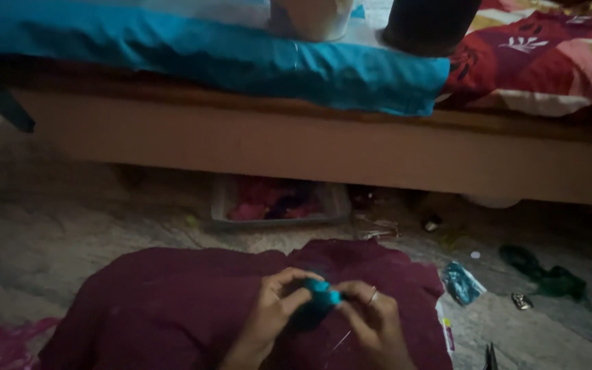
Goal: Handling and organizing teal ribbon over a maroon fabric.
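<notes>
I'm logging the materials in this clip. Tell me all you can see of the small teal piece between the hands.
The teal piece is small, soft-looking cloth, bunched into a lump. Both hands pinch it: left hand on its left side, right hand on its right. It is held above the maroon cloth on the floor. Finer detail is too dim to tell.

A small teal piece of cloth [321, 296] sits over a dark maroon cloth [173, 308]. Far left, a bright turquoise sheet [227, 58]; far right, a red bedcover [543, 65] patterned with pink, cream and yellow patches and white leaf sprigs. The bed frame [323, 147] is tan-brown. Pink scraps [5, 342] lie near left, dark green fabric [549, 277] right.
</notes>
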